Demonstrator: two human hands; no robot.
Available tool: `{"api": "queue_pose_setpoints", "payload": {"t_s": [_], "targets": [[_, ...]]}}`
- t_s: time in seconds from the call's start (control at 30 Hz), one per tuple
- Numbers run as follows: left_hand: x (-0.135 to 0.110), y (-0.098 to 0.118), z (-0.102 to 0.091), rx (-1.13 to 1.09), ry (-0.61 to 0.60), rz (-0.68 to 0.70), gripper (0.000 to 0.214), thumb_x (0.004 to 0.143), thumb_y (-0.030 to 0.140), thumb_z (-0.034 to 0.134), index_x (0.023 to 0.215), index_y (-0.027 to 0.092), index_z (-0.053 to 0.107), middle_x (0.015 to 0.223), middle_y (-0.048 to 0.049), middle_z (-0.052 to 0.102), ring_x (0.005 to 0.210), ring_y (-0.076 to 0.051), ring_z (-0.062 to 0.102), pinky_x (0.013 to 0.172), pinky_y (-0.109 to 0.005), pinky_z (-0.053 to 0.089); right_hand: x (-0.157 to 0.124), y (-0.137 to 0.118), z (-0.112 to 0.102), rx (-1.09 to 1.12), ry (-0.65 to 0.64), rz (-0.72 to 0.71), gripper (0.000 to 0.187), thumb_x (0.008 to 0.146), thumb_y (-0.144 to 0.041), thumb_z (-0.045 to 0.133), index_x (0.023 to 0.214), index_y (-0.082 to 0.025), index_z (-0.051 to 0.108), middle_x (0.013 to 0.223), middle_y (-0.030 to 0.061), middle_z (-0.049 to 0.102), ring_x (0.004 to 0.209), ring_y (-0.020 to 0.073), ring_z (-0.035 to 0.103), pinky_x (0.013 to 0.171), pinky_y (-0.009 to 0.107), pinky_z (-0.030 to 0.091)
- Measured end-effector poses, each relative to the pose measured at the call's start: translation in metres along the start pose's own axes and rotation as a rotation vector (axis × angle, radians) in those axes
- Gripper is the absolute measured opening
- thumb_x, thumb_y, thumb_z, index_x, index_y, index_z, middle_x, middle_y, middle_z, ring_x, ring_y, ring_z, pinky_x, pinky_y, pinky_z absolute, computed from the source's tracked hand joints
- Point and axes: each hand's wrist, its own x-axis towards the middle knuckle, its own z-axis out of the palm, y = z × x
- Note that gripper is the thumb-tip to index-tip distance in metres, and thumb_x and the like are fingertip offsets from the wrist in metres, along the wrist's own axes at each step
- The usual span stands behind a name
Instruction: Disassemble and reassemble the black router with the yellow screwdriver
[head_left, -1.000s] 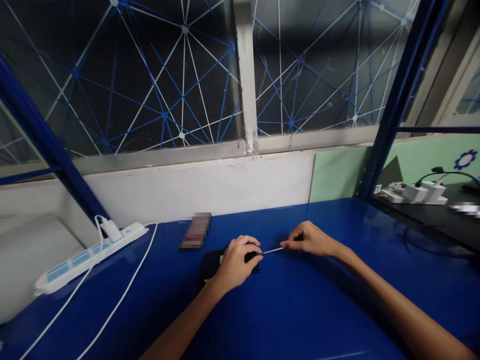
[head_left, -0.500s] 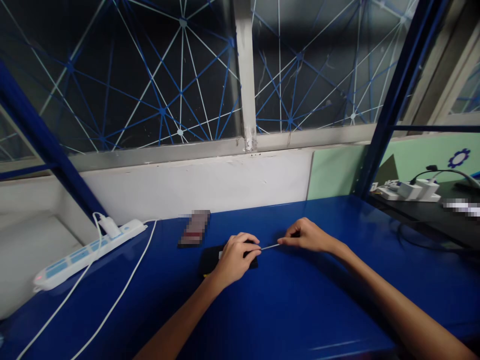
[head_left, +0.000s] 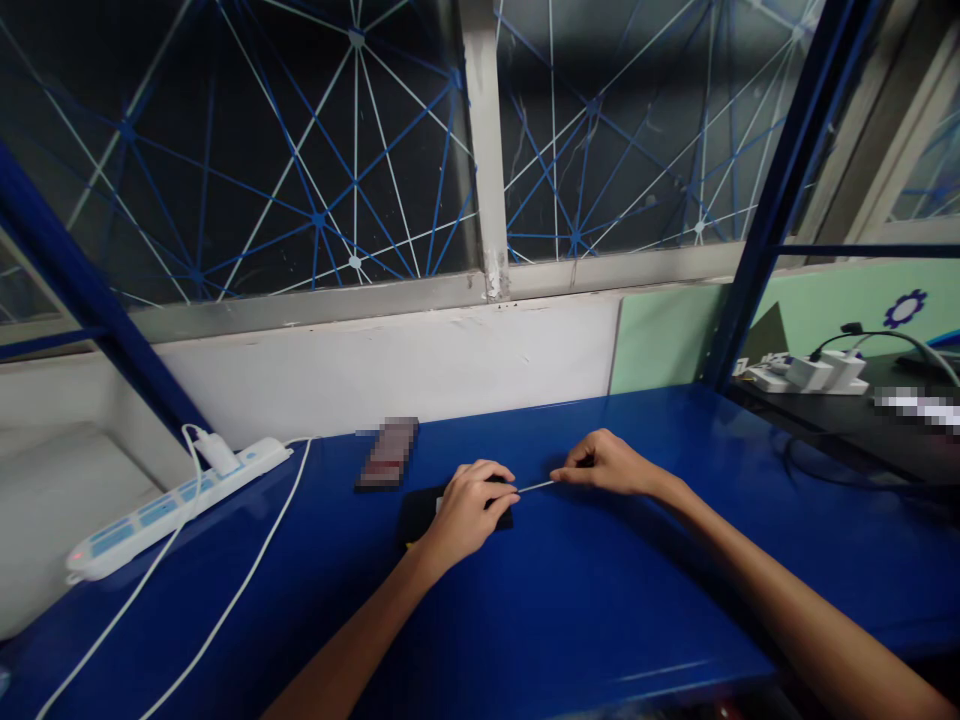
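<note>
A thin, pale, straight strip or rod [head_left: 535, 487] spans the gap between my two hands; its exact kind is too small to make out. My left hand [head_left: 474, 505] pinches its left end between thumb and fingers, over a flat black object [head_left: 420, 512] on the blue table. That black object has a small white patch and a bit of yellow at its edge, and the hand covers much of it. At the rod's other end, my right hand [head_left: 604, 464] is closed in a pinch with the fingers curled.
Behind the left hand lies a blurred flat rectangular item [head_left: 388, 455]. A white power strip [head_left: 180, 505] with a plug and white cables [head_left: 251, 585] runs along the left of the blue table [head_left: 600, 600]. Chargers [head_left: 825, 370] sit on a dark surface at right.
The whole view has shifted slightly. Both hands keep their pinch on the thin rod, with no clear movement relative to the table.
</note>
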Motion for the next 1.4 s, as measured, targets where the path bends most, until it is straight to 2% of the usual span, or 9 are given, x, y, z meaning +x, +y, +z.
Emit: {"api": "queue_pose_setpoints", "payload": {"t_s": [0.13, 0.23, 0.3, 0.5, 0.93, 1.03, 1.13, 1.23, 1.4], "targets": [[-0.001, -0.001, -0.005, 0.002, -0.058, -0.018, 0.024, 0.089, 0.042, 0.06, 0.106, 0.029, 0.071, 0.122, -0.0032, 0.061, 0.113, -0.025, 0.054, 0.098, -0.043, 0.038, -0.001, -0.001, -0.003, 0.018, -0.007, -0.006, 0.054, 0.08, -0.061, 0.055, 0.053, -0.015, 0.058, 0.049, -0.0026, 0.043, 0.047, 0.008, 0.028, 0.046, 0.026, 0.021], [-0.001, -0.003, -0.012, 0.024, -0.167, -0.057, 0.07, 0.072, 0.063, 0.068, 0.134, 0.033, 0.051, 0.137, -0.0068, 0.049, 0.122, -0.032, 0.046, 0.101, -0.048, 0.035, -0.002, -0.002, -0.006, 0.038, -0.031, -0.001, 0.052, 0.08, -0.059, 0.056, 0.054, -0.015, 0.061, 0.049, -0.0013, 0.048, 0.046, 0.0078, 0.032, 0.046, 0.026, 0.023], [-0.002, -0.005, -0.015, 0.033, -0.244, -0.081, 0.086, 0.067, 0.065, 0.071, 0.141, 0.033, 0.042, 0.139, -0.0089, 0.047, 0.122, -0.034, 0.045, 0.1, -0.049, 0.035, -0.002, -0.002, -0.007, 0.055, -0.066, 0.007, 0.049, 0.08, -0.057, 0.058, 0.056, -0.014, 0.064, 0.049, -0.0003, 0.052, 0.045, 0.0077, 0.034, 0.045, 0.025, 0.025], [-0.001, -0.007, -0.014, 0.058, -0.268, -0.091, 0.074, 0.076, 0.061, 0.066, 0.14, 0.031, 0.043, 0.132, -0.0091, 0.051, 0.117, -0.031, 0.049, 0.099, -0.046, 0.036, -0.003, -0.002, -0.004, 0.082, -0.13, 0.006, 0.046, 0.08, -0.055, 0.06, 0.061, -0.014, 0.068, 0.051, 0.001, 0.059, 0.046, 0.0084, 0.043, 0.047, 0.023, 0.03], [-0.003, -0.009, -0.01, 0.041, -0.268, -0.079, 0.069, 0.079, 0.059, 0.063, 0.139, 0.033, 0.044, 0.133, -0.0083, 0.049, 0.12, -0.032, 0.046, 0.101, -0.05, 0.034, -0.002, -0.006, 0.003, 0.105, -0.146, -0.022, 0.051, 0.079, -0.059, 0.058, 0.058, -0.014, 0.066, 0.05, 0.0004, 0.057, 0.044, 0.0077, 0.04, 0.046, 0.023, 0.028], [-0.003, -0.009, -0.01, 0.033, -0.252, -0.068, 0.068, 0.079, 0.06, 0.063, 0.138, 0.033, 0.045, 0.132, -0.0085, 0.05, 0.118, -0.031, 0.047, 0.1, -0.049, 0.035, -0.003, -0.008, 0.002, 0.15, -0.174, -0.013, 0.049, 0.079, -0.06, 0.058, 0.063, -0.014, 0.068, 0.053, 0.0007, 0.058, 0.046, 0.0087, 0.042, 0.047, 0.023, 0.03], [-0.004, -0.01, -0.01, 0.033, -0.244, -0.061, 0.066, 0.079, 0.059, 0.063, 0.138, 0.033, 0.046, 0.131, -0.0084, 0.05, 0.116, -0.031, 0.048, 0.099, -0.048, 0.036, -0.005, -0.009, -0.001, 0.201, -0.217, -0.018, 0.041, 0.071, -0.055, 0.069, 0.077, -0.014, 0.069, 0.063, 0.0008, 0.06, 0.055, 0.0111, 0.049, 0.051, 0.023, 0.034], [-0.004, -0.01, -0.01, 0.034, -0.254, -0.069, 0.067, 0.079, 0.059, 0.063, 0.138, 0.033, 0.046, 0.132, -0.0084, 0.05, 0.117, -0.031, 0.047, 0.099, -0.048, 0.037, -0.005, -0.007, -0.003, 0.219, -0.205, -0.026, 0.041, 0.059, -0.044, 0.081, 0.083, -0.016, 0.064, 0.07, -0.0009, 0.058, 0.063, 0.0121, 0.051, 0.056, 0.023, 0.038], [-0.004, -0.009, -0.01, 0.04, -0.256, -0.077, 0.065, 0.08, 0.056, 0.064, 0.137, 0.033, 0.046, 0.133, -0.0083, 0.049, 0.12, -0.031, 0.046, 0.101, -0.049, 0.036, -0.005, -0.005, -0.003, 0.308, -0.218, 0.02, 0.036, 0.06, -0.036, 0.081, 0.077, -0.016, 0.057, 0.066, -0.0037, 0.054, 0.054, 0.0088, 0.048, 0.051, 0.022, 0.037]]}}
